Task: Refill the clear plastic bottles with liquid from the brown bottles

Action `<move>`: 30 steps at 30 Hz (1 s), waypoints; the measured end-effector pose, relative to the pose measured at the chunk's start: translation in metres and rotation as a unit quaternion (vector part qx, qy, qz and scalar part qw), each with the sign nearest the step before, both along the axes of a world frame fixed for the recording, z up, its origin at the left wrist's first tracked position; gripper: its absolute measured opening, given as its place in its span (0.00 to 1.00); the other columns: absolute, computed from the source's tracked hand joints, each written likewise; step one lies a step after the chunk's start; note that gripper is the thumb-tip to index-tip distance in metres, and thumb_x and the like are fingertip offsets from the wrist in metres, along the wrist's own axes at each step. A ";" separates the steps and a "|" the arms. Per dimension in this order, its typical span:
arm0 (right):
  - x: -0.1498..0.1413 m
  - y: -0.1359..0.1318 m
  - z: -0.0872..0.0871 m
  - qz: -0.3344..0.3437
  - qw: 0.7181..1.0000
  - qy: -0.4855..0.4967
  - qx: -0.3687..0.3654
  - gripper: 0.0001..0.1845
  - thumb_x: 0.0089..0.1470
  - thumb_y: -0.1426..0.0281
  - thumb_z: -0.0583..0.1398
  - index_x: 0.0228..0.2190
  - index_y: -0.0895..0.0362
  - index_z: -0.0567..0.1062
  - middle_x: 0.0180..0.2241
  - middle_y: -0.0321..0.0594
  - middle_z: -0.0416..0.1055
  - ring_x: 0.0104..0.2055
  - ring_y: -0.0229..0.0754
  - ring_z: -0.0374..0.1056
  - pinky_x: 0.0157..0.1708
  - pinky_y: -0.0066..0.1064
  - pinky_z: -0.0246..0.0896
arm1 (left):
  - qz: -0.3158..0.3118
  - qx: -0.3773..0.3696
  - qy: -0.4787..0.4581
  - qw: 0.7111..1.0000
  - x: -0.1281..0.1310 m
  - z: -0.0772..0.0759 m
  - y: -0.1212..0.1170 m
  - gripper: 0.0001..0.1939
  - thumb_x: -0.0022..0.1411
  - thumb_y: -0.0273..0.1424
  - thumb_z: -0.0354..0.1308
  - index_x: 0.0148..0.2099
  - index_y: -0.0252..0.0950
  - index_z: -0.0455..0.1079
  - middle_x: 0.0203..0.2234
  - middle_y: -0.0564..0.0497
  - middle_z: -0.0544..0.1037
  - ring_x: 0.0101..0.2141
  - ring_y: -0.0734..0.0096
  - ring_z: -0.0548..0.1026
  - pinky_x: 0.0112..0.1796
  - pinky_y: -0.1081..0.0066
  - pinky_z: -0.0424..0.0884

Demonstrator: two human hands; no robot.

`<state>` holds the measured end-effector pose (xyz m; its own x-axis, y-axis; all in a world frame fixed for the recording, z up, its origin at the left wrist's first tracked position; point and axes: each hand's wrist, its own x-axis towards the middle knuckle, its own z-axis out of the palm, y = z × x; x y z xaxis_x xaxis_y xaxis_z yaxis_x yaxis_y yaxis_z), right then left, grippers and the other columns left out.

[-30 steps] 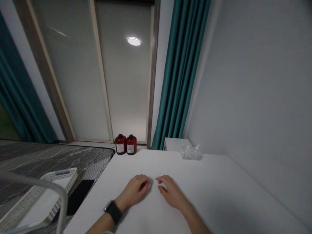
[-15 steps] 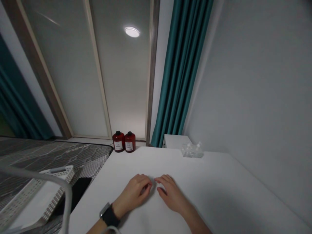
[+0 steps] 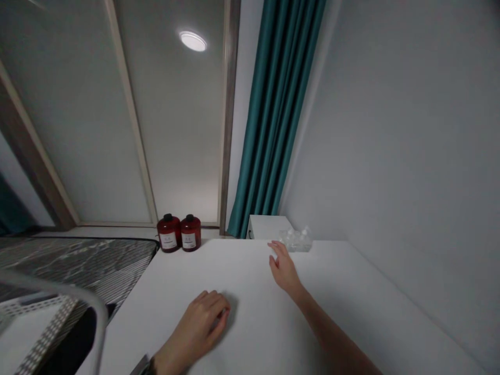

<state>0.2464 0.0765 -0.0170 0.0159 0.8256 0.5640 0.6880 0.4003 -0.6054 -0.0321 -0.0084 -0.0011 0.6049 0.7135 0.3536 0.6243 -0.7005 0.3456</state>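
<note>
1. We look from head height, forward and down over a white table (image 3: 250, 333).
2. Left hand (image 3: 201, 325) nearer us, low in view; right hand (image 3: 285, 270) farther out.
3. We face frosted doors (image 3: 183, 130) beyond, teal curtain (image 3: 273, 114) just right of centre.

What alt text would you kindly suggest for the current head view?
A person's right hand stretches across a white table toward a clear container near its far edge; the left hand, loosely curled, is nearer the camera. Two dark-red bottles stand at the far left corner.
</note>
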 end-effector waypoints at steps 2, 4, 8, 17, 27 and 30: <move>0.025 0.023 0.000 -0.057 0.998 0.012 0.014 0.25 0.56 0.74 0.51 0.55 0.58 0.69 0.59 0.52 0.62 0.63 0.50 0.58 0.60 0.48 0.58 | -0.003 0.001 -0.002 1.000 0.001 0.001 0.000 0.10 0.66 0.24 0.47 0.38 0.39 0.69 0.30 0.51 0.77 0.32 0.65 0.75 0.37 0.65 0.66; 0.045 0.041 -0.001 -0.104 0.994 0.024 0.023 0.27 0.57 0.72 0.50 0.58 0.60 0.66 0.61 0.55 0.57 0.64 0.52 0.56 0.61 0.51 0.55 | 0.000 0.004 -0.009 1.000 0.001 0.002 0.001 0.10 0.67 0.24 0.47 0.37 0.39 0.69 0.29 0.51 0.77 0.32 0.65 0.75 0.37 0.66 0.67; 0.068 0.064 -0.007 -0.138 0.990 0.031 0.023 0.28 0.57 0.69 0.51 0.58 0.61 0.64 0.59 0.56 0.61 0.63 0.53 0.58 0.61 0.52 0.54 | -0.002 0.008 -0.016 1.000 -0.001 0.001 0.003 0.10 0.67 0.25 0.47 0.37 0.39 0.69 0.29 0.51 0.77 0.31 0.65 0.75 0.35 0.67 0.67; 0.065 0.061 -0.006 -0.104 0.995 0.009 0.000 0.26 0.54 0.71 0.52 0.55 0.57 0.67 0.53 0.48 0.71 0.56 0.49 0.67 0.57 0.45 0.61 | 0.006 0.012 -0.031 0.999 0.001 0.001 0.006 0.11 0.66 0.26 0.48 0.36 0.39 0.71 0.28 0.50 0.78 0.30 0.65 0.75 0.33 0.68 0.68; -0.019 -0.019 0.016 0.043 0.997 -0.047 -0.044 0.24 0.58 0.73 0.53 0.55 0.54 0.71 0.49 0.44 0.76 0.47 0.47 0.73 0.50 0.40 0.68 | 0.129 -0.016 -0.127 0.983 -0.009 -0.007 0.011 0.17 0.63 0.32 0.56 0.53 0.38 0.67 0.38 0.47 0.76 0.38 0.60 0.76 0.41 0.61 0.74; -0.049 -0.039 0.021 0.089 0.993 -0.060 -0.049 0.23 0.59 0.74 0.52 0.55 0.52 0.72 0.50 0.42 0.76 0.50 0.46 0.72 0.53 0.40 0.66 | 0.145 -0.040 -0.161 0.975 -0.011 -0.008 0.014 0.30 0.57 0.33 0.63 0.61 0.38 0.61 0.47 0.43 0.74 0.46 0.55 0.74 0.48 0.56 0.73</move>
<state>0.1973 0.0377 0.0045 -0.1984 0.8598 0.4706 0.6807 0.4663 -0.5649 -0.0434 0.0054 -0.0096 0.2402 0.8713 0.4279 0.6430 -0.4730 0.6023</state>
